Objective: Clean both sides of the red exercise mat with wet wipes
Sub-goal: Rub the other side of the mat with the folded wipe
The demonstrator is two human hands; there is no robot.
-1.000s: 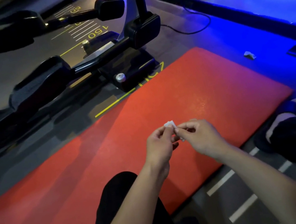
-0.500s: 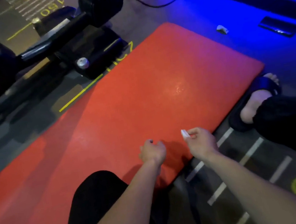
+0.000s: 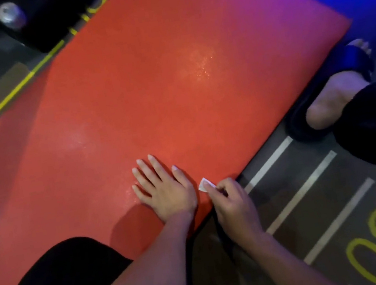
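Red mat (image 3: pixel 161 92) lies flat on the floor (image 3: pixel 323 224), running from near left to far right. On its near edge the left hand (image 3: pixel 165 190) presses flat, fingers spread. Just right of it, the right hand (image 3: pixel 231 202) pinches a small folded wipe (image 3: pixel 205 185) at the edge. Wiping this upper side looks about to begin; next, sweep the wipe across the mat while the left steadies it.

The red foam exercise mat (image 3: pixel 148 87) runs diagonally from lower left to upper right. The left hand (image 3: pixel 165 192) lies flat on its lower edge; just right of it, the right hand (image 3: pixel 234 206) pinches a small white folded wipe (image 3: pixel 205 185). A sandalled foot (image 3: pixel 337 96) sits at right, black machine base (image 3: pixel 23 25) upper left.
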